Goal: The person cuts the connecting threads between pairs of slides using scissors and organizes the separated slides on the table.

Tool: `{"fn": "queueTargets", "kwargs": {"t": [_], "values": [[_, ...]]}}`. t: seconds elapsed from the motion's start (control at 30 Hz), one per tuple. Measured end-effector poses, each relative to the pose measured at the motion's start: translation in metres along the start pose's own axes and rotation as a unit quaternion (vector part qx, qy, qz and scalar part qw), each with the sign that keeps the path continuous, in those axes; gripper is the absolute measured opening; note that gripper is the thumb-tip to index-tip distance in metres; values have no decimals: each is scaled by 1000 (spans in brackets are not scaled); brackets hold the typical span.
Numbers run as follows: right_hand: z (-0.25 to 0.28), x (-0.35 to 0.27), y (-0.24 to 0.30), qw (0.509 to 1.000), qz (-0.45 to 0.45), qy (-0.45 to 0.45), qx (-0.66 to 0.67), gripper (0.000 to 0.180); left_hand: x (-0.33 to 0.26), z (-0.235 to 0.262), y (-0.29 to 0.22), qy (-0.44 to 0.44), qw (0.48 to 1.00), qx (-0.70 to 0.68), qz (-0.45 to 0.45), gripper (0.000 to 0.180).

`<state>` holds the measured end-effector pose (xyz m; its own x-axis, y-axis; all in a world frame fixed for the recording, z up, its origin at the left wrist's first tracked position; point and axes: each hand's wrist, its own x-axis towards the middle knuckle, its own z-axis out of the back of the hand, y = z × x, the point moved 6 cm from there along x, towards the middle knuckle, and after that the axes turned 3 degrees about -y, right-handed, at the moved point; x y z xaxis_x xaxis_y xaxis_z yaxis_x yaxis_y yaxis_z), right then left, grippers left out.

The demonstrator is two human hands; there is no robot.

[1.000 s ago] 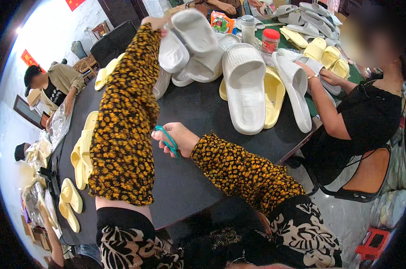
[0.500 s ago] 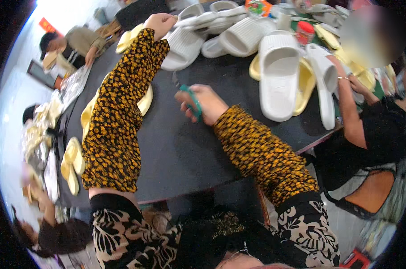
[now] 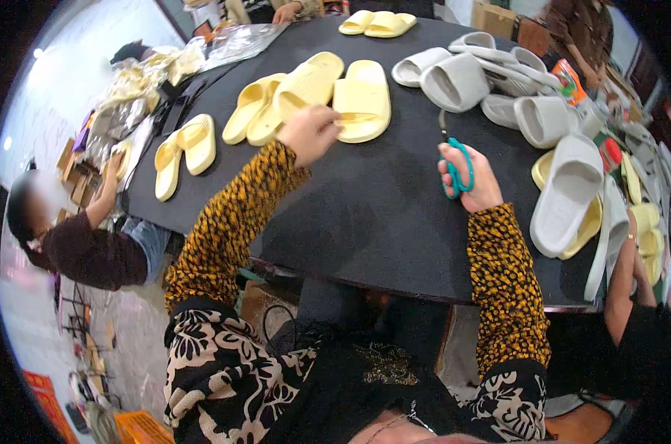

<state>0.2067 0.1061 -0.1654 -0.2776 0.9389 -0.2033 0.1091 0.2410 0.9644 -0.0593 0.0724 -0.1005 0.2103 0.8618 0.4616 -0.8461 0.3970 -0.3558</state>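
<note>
head view, near to far: close to the near edge of the black table (image 3: 365,214) the right hand (image 3: 474,177) rests with its fingers closed through the green handles of a pair of scissors (image 3: 454,164), blades pointing away toward the far side and seemingly shut. the left hand (image 3: 308,135) reaches further in, toward the middle of the table, fingers curled together on the near edge of a yellow slipper (image 3: 360,100); whether it grips or only touches i cannot tell. just beside that slipper on the left lie more yellow slippers (image 3: 280,100), overlapping. nearer the left edge sits a separate yellow pair (image 3: 183,148). along the right edge a heap of white slippers (image 3: 565,189) lies over some yellow ones, and more white slippers (image 3: 461,74) crowd the far right corner. a last yellow pair (image 3: 376,24) rests at the far edge.

to do this step well, i judge the left hand should take one slipper only, pinching it firmly by the sole so the neighbours do not drag along, and draw it back over the bare middle of the table toward the scissors. the blades are best kept shut and pointed away until the slipper lies steady. a co-worker (image 3: 91,244) sits by the left edge.
</note>
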Motion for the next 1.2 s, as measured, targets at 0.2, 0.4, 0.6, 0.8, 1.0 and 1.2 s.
{"fn": "queueTargets", "kwargs": {"t": [0.2, 0.4, 0.6, 0.8, 1.0, 1.2], "values": [[8, 10, 9, 999, 36, -3, 20, 23, -94, 49, -29, -39, 993, -98, 47, 16], [14, 1, 38, 815, 321, -159, -455, 48, -190, 113, 5, -180, 956, -86, 215, 12], [17, 1, 23, 843, 311, -121, -423, 44, -299, 124, 29, -243, 928, 11, 284, 10], [10, -2, 20, 789, 277, -100, -539, 44, -389, 82, 56, -246, 874, -83, 410, 12], [0, -4, 17, 696, 352, -65, -623, 47, -356, 118, 74, -321, 845, -149, 400, 13], [-19, 5, 52, 579, 266, 85, -766, 31, -202, 218, 165, -288, 921, 130, 226, 21]]}}
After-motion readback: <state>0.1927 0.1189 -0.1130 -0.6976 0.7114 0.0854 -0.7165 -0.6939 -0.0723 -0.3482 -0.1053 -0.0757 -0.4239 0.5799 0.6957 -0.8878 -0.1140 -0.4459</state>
